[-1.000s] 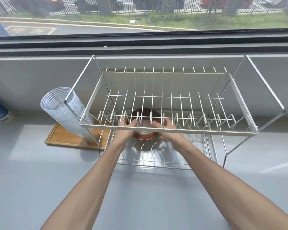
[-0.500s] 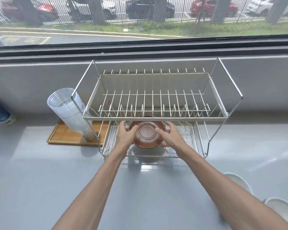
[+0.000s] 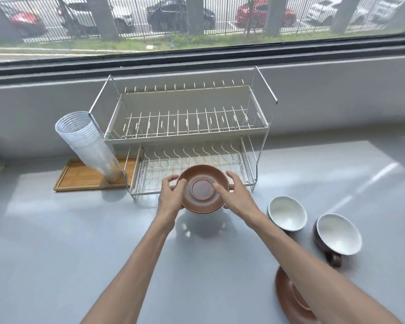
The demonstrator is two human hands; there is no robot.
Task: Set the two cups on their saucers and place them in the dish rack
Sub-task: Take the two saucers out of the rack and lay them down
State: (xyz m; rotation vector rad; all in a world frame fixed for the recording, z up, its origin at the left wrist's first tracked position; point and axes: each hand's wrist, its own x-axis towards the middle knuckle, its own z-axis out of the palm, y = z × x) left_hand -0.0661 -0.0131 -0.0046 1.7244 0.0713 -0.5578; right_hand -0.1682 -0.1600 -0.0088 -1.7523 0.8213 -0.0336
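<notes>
While held level above the counter (image 3: pixel 56 253), just near of the dish rack (image 3: pixel 182 127), brown saucer (image 3: pixel 202 188) gripped at both rims: left hand (image 3: pixel 171 197) clasping its left edge, right hand (image 3: pixel 235 195) its right edge, fingers curled around it. Possibly two saucers stacked, judging by a second rim at the near edge; hard to tell. To the right, on the counter, two cups: nearer the middle, a grey cup (image 3: pixel 287 212); further right, a dark cup (image 3: pixel 337 237) with its handle toward the viewer; both upright, empty, on no saucer. Near right, partly hidden under the right forearm, another brown saucer (image 3: pixel 290 302) flat on the counter. Rack tiers bare, upper and lower. Left of the rack, a stack of clear plastic cups (image 3: pixel 89 146) leaning on a wooden tray (image 3: pixel 80 176).

Judged from this: nothing finished. Left to do: saucers down, a cup on each, both pairs into the rack.
</notes>
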